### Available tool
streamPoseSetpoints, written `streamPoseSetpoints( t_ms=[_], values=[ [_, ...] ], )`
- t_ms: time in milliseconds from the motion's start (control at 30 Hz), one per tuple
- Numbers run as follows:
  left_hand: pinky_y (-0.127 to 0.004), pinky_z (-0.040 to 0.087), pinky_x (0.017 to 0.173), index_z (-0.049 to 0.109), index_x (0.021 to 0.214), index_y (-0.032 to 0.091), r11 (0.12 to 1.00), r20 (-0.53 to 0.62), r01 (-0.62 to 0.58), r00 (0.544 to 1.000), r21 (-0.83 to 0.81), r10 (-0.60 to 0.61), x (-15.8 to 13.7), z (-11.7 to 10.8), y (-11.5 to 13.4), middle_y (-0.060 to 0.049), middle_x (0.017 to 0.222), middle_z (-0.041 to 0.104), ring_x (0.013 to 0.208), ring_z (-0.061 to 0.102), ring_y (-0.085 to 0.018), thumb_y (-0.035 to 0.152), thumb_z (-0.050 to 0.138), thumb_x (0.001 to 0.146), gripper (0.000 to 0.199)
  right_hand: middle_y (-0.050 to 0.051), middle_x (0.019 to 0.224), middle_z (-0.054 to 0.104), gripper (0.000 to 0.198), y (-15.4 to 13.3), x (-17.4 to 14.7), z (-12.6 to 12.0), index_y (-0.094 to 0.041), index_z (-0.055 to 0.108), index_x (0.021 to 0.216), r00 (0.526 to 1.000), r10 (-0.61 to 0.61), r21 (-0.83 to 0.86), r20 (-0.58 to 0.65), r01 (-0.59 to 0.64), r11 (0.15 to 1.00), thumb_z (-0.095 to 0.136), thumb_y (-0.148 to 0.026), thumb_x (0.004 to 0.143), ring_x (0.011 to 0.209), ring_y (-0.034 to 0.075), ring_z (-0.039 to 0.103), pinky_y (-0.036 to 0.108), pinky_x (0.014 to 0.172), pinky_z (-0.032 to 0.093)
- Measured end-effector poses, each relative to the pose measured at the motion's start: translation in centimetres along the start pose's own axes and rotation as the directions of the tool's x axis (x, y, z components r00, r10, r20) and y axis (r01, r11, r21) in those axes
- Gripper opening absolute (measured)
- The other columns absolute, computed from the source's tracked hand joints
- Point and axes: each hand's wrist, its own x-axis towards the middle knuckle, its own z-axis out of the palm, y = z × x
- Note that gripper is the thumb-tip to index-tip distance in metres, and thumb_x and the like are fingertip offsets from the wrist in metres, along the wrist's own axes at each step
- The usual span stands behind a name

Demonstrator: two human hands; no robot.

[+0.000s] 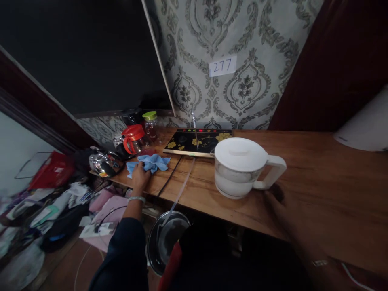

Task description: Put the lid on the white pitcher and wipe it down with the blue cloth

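My left hand [140,176] is closed on a crumpled blue cloth [154,162] lying on the wooden counter. Close by my right hand [275,199] stands a clear pitcher [233,178] with a white lid and a white handle, upright on the counter. That hand is low by the handle's lower end, dark and smeared, so I cannot make out its fingers or whether it touches the pitcher. Behind both lies a black tea stove panel [188,141] with gold flowers, lit red indicators and a thin upright spout.
Left of the panel are a red-lidded jug [135,139], a green-lidded jar [150,123] and a shiny metal kettle [104,162]. A hose [183,184] runs from the panel over the edge into a metal pot [166,238]. Clothes and bags [57,210] pile up at left.
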Motion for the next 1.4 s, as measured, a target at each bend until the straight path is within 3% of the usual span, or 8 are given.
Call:
streamPoseSetpoints(
  t_ms=[233, 367, 533, 633, 900, 1200, 1300, 1400],
  values=[
    [-0.037, 0.054, 0.085, 0.057, 0.101, 0.014, 0.869, -0.252, -0.116, 0.968, -0.482, -0.011, -5.5, -3.4, 0.7, -0.005, 0.095, 0.067, 0.086, 0.063, -0.020, 0.031, 0.060, 0.064, 0.040, 0.012, 0.106, 0.071, 0.041, -0.3, 0.1, 0.1, -0.019, 0.062, 0.114, 0.999, -0.035, 0.025, -0.024, 0.036, 0.999, 0.061, -0.040, 0.079, 0.093, 0.026, 0.065, 0.044, 0.086, 0.052],
    [-0.047, 0.053, 0.092, 0.061, 0.094, 0.018, 0.785, -0.290, -0.389, 0.916, -0.482, 0.276, -11.8, -5.4, 3.8, -0.004, 0.093, 0.068, 0.091, 0.065, -0.025, 0.040, 0.066, 0.067, 0.036, 0.012, 0.105, 0.070, 0.039, -0.8, 0.1, 0.1, -0.018, 0.062, 0.112, 0.999, -0.021, 0.051, -0.029, 0.022, 0.998, 0.061, -0.038, 0.078, 0.091, 0.025, 0.065, 0.044, 0.085, 0.051],
    [-0.050, 0.050, 0.094, 0.058, 0.112, 0.020, 0.720, -0.040, -0.590, 0.783, -0.365, 0.621, -19.3, -1.4, 10.6, -0.011, 0.110, 0.063, 0.105, 0.059, -0.030, 0.042, 0.063, 0.076, 0.042, 0.011, 0.104, 0.071, 0.039, -1.5, -0.1, 0.2, -0.018, 0.061, 0.114, 1.000, -0.022, 0.101, -0.012, 0.023, 0.995, 0.061, -0.035, 0.079, 0.092, 0.025, 0.065, 0.042, 0.082, 0.051],
    [-0.058, 0.042, 0.101, 0.062, 0.113, 0.022, 0.663, 0.200, -0.684, 0.634, -0.306, 0.747, -23.0, 2.1, 14.6, -0.014, 0.123, 0.056, 0.121, 0.046, -0.037, 0.039, 0.065, 0.078, 0.039, 0.011, 0.103, 0.071, 0.041, -1.2, -0.1, 0.3, -0.018, 0.060, 0.116, 0.999, -0.014, 0.085, -0.030, 0.016, 0.996, 0.060, -0.033, 0.078, 0.091, 0.024, 0.064, 0.042, 0.082, 0.051],
    [-0.048, 0.045, 0.084, 0.064, 0.110, 0.023, 0.532, 0.296, -0.808, 0.459, -0.253, 0.838, -24.8, 3.2, 17.5, -0.011, 0.120, 0.052, 0.106, 0.042, -0.031, 0.026, 0.067, 0.077, 0.034, 0.010, 0.102, 0.071, 0.042, 0.1, 0.4, 0.0, -0.018, 0.060, 0.117, 0.999, -0.037, 0.045, -0.012, 0.038, 0.998, 0.060, -0.034, 0.078, 0.092, 0.026, 0.065, 0.046, 0.085, 0.052],
    [-0.046, 0.046, 0.083, 0.064, 0.101, 0.019, 0.522, 0.268, -0.772, 0.450, -0.364, 0.852, -24.5, 3.4, 19.2, -0.012, 0.114, 0.052, 0.101, 0.043, -0.030, 0.030, 0.070, 0.076, 0.028, 0.011, 0.107, 0.070, 0.031, -1.7, -1.2, -1.3, -0.021, 0.062, 0.109, 0.993, -0.061, 0.076, -0.105, 0.069, 0.995, 0.059, -0.042, 0.086, 0.096, 0.026, 0.067, 0.044, 0.085, 0.054],
    [-0.047, 0.047, 0.084, 0.063, 0.098, 0.018, 0.546, 0.285, -0.727, 0.467, -0.417, 0.837, -24.6, 3.8, 19.8, -0.012, 0.112, 0.054, 0.103, 0.045, -0.031, 0.026, 0.069, 0.075, 0.024, 0.011, 0.112, 0.070, 0.037, -2.9, -3.2, -2.7, -0.022, 0.062, 0.116, 0.980, -0.163, 0.025, 0.115, 0.161, 0.987, 0.058, -0.048, 0.089, 0.100, 0.027, 0.066, 0.044, 0.087, 0.054],
    [-0.046, 0.046, 0.089, 0.061, 0.098, 0.019, 0.558, 0.275, -0.625, 0.495, -0.546, 0.824, -24.7, 4.5, 20.5, -0.010, 0.110, 0.056, 0.104, 0.049, -0.028, 0.019, 0.065, 0.074, 0.025, 0.013, 0.138, 0.058, 0.063, -3.7, -5.3, -3.7, -0.024, 0.048, 0.139, 0.897, -0.257, -0.025, 0.360, 0.284, 0.958, 0.063, -0.051, 0.085, 0.122, 0.031, 0.057, 0.048, 0.100, 0.048]
  ],
)
